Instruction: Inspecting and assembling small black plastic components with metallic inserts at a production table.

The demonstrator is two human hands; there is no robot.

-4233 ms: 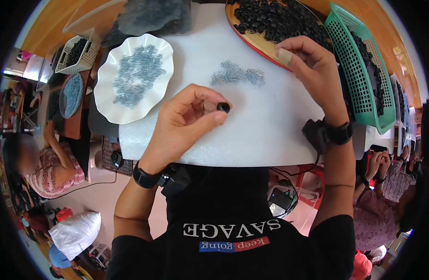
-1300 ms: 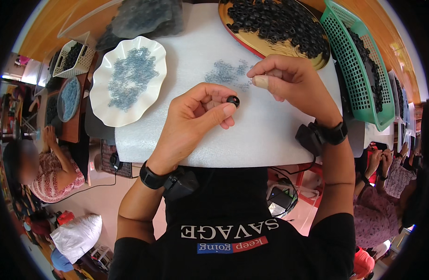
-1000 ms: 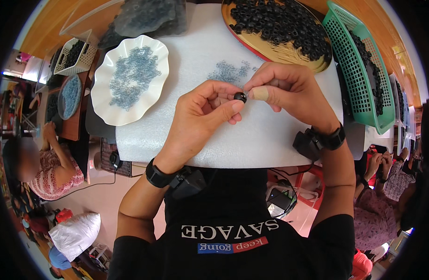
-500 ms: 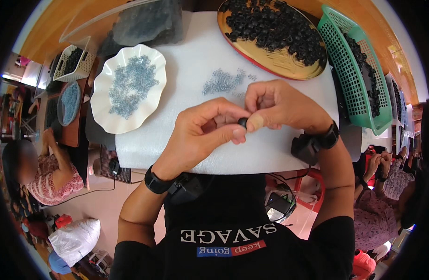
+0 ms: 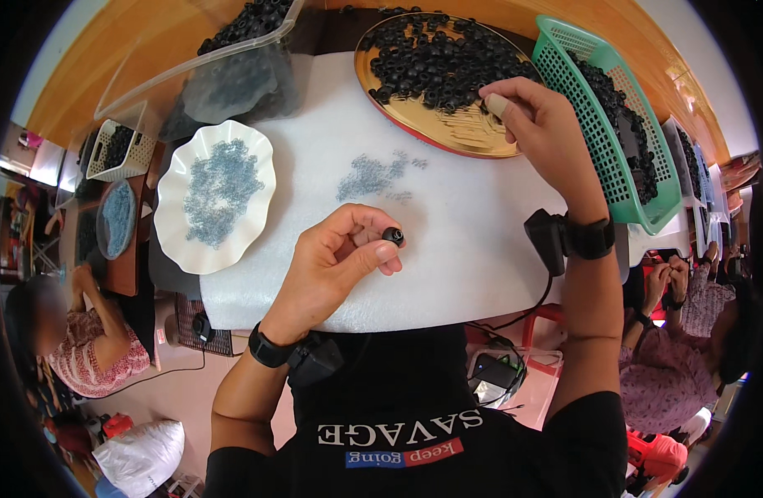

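Observation:
My left hand point(image 5: 332, 261) pinches a small round black plastic part point(image 5: 393, 236) with a hole in it, held above the white-covered table near its front edge. At the right edge of a gold tray point(image 5: 502, 143), my right hand point(image 5: 535, 124) is closed in a pinch, with a dark part just showing at its fingertips. Many similar black parts point(image 5: 448, 62) are heaped on that tray. Between the tray and my left hand lies a loose patch of tiny silvery-blue springs point(image 5: 369, 176). A wrap covers my right thumb's tip.
A white scalloped dish point(image 5: 170, 228) at left holds more springs. Behind it stands a clear plastic bin point(image 5: 174, 79) with black parts. A green basket point(image 5: 647, 217) borders the right side. Co-workers point(image 5: 99, 344) sit left and right. A cable point(image 5: 523, 315) hangs from my right wrist device.
My right hand has left the black part at my left hand and moved away to the gold tray. My left hand keeps the part. The view has shifted slightly.

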